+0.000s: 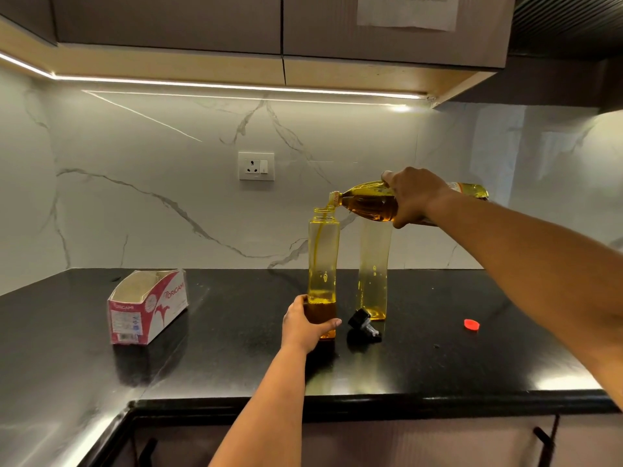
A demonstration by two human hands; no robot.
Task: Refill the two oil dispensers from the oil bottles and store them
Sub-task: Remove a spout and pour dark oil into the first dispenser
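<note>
Left hand gripping the near dispenser's base on the counter, right hand grasping the tilted oil bottle above it, oil streaming into its mouth, second dispenser just behind.

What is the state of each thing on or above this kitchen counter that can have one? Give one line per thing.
Oil bottle: uncapped, tipped sideways, pouring.
Near dispenser: upright, open-topped, oil low in the base.
Far dispenser: upright, nearly empty; top hidden.
Black spout cap: off, lying on the counter.
Red cap: off, lying apart.
Cardboard box: open, looks empty.
Left hand: grips near dispenser's base.
Right hand: grips oil bottle.
</note>
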